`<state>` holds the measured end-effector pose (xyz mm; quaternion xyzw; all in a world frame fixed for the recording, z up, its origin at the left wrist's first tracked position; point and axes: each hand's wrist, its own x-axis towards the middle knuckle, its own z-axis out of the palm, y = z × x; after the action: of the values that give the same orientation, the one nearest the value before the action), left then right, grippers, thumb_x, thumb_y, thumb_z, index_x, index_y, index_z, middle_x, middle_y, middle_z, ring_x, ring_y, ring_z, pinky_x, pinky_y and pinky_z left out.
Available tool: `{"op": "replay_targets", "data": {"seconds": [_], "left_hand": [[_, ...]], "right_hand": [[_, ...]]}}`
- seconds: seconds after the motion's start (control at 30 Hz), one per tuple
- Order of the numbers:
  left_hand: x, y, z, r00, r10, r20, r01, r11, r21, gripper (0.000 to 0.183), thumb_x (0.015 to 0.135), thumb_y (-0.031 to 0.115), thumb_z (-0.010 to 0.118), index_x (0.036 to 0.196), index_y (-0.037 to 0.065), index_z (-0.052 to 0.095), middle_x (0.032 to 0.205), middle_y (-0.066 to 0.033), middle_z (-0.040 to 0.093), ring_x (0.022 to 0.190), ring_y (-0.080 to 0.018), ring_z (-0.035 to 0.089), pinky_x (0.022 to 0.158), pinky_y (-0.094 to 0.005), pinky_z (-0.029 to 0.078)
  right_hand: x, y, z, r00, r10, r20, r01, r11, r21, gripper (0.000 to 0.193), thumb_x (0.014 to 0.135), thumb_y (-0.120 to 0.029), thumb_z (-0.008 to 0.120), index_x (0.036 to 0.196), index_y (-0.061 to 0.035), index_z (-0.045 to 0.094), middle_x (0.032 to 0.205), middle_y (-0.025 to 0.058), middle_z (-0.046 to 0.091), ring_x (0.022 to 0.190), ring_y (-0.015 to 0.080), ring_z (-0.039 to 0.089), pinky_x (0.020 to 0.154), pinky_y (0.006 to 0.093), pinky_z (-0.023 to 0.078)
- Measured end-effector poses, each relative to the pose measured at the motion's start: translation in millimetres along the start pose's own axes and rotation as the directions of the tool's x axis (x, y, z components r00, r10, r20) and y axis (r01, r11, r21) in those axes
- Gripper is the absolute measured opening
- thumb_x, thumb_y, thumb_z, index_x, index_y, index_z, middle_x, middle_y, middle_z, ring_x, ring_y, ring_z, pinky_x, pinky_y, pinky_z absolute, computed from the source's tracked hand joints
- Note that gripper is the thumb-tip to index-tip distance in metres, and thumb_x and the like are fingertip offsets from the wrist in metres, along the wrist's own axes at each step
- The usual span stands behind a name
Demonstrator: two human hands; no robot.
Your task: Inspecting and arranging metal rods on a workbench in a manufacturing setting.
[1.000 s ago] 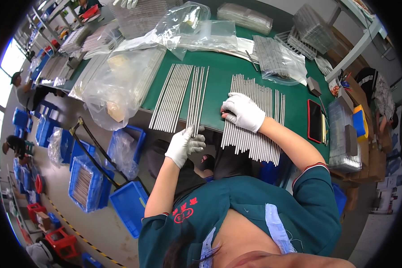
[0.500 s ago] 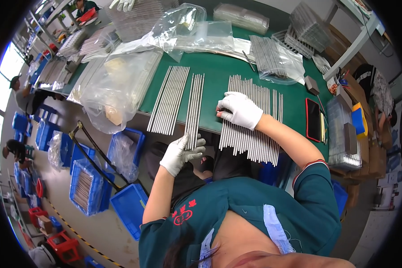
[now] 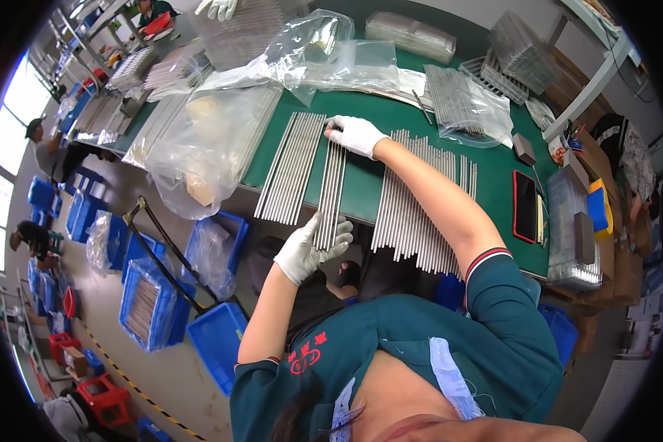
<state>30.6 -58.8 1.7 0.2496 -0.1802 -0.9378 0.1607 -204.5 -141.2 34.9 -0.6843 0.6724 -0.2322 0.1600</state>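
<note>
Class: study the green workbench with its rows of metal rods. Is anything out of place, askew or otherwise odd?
Mostly orderly. The right rod row and the narrow rod bundle overhang the green bench edge. The left hand cups that bundle's near ends; the right hand is at its far ends.

Both hands are covered by white knit cloth gloves, matt and slightly fuzzy. Under the fingers of the left hand (image 3: 307, 252) and the right hand (image 3: 355, 133), a narrow bundle of thin rods (image 3: 330, 193) is seen: bare metal, smooth, dull silver sheen. The same metal finish is shown by the rod rows (image 3: 420, 202) just right of the fingers. The table top (image 3: 361, 184) between the bundles is a matt green mat. Beyond the right fingertips, clear plastic bags (image 3: 331, 55) are glossy and crinkled. Blue plastic crates (image 3: 151, 302) below the left hand look smooth.
</note>
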Motion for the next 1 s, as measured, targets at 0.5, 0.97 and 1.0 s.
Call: {"op": "replay_targets", "data": {"seconds": [0.5,0.97,1.0], "left_hand": [[-53.4,-24.7,18.3,0.934,0.283,-0.218,-0.056,0.719,0.693,0.022,0.088,0.022,0.049,0.092,0.002,0.057,0.06,0.0005,0.05,0.045,-0.0043,0.039,0.042,-0.0191,0.031],[-117.6,-9.1,45.3,0.711,0.695,-0.108,-0.169,0.318,0.933,0.016,0.08,0.014,0.06,0.078,-0.001,0.059,0.054,-0.0012,0.053,0.05,-0.0071,0.047,0.048,-0.0207,0.037],[-118.9,-9.1,44.1,0.711,0.695,-0.106,-0.164,0.311,0.936,0.015,0.08,0.014,0.061,0.077,-0.001,0.058,0.054,-0.0011,0.052,0.049,-0.007,0.047,0.047,-0.0207,0.037]], "right_hand": [[-113.7,-28.3,-94.3,0.961,0.08,-0.264,0.073,0.849,0.524,0.028,0.08,-0.026,0.058,0.096,-0.0029,0.058,0.09,0.0045,0.059,0.083,0.01,0.054,0.076,0.0237,0.042],[-190.4,-47.8,-114.9,0.999,0.041,0.03,-0.05,0.735,0.676,0.02,0.074,-0.011,0.064,0.092,-0.0023,0.061,0.096,0.0056,0.059,0.088,0.0115,0.053,0.078,0.0259,0.044],[-191.3,-51.1,-117.7,0.997,0.047,0.065,-0.08,0.696,0.714,0.02,0.073,-0.011,0.064,0.091,-0.0021,0.062,0.097,0.0062,0.059,0.088,0.0121,0.053,0.078,0.0264,0.043]]}}
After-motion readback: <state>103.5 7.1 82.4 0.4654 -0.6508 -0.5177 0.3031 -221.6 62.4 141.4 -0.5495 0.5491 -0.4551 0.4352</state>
